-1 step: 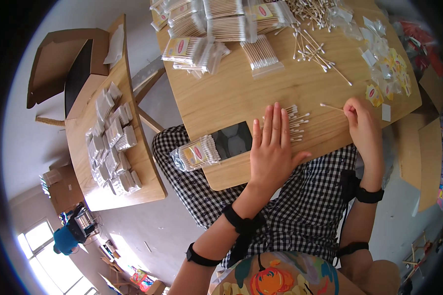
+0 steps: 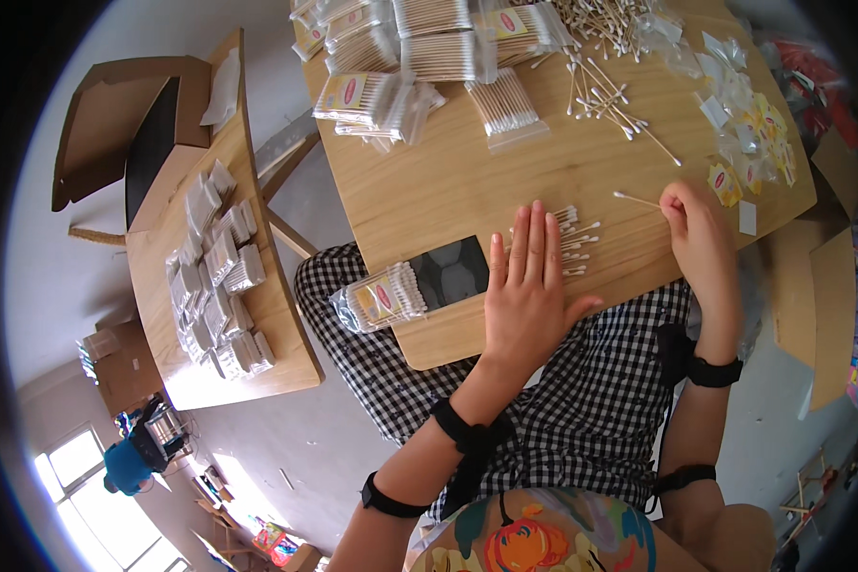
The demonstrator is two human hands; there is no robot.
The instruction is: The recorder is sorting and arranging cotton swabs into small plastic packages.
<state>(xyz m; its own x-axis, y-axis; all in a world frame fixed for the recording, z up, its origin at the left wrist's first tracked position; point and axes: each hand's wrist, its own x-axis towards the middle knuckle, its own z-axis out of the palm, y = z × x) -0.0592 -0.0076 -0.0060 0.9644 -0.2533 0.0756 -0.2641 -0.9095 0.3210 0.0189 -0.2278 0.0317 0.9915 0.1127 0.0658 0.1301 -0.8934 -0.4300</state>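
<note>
My left hand (image 2: 526, 286) lies flat with fingers stretched out, over a row of cotton swabs (image 2: 579, 243). Their white tips stick out past its right side; how many lie under the palm is hidden. Farther right, just above the wooden table (image 2: 429, 191), my right hand (image 2: 698, 227) is closed in a pinch on one cotton swab (image 2: 636, 199), whose free end points left toward the row. Left of my left hand are a dark flat rectangular thing (image 2: 448, 272) and a clear bag of swabs with a yellow label (image 2: 383, 296) at the table's edge.
Filled swab bags (image 2: 439, 52) are heaped at the far left of the table. Loose swabs (image 2: 605, 95) lie at the far middle. Clear bags and yellow labels (image 2: 758, 133) cover the right side. Another table (image 2: 286, 353) at left bears more packs (image 2: 214, 276) and an open cardboard box (image 2: 124, 124).
My right hand has shifted slightly up and left with the cotton swab still pinched. My left hand stays almost where it was.
</note>
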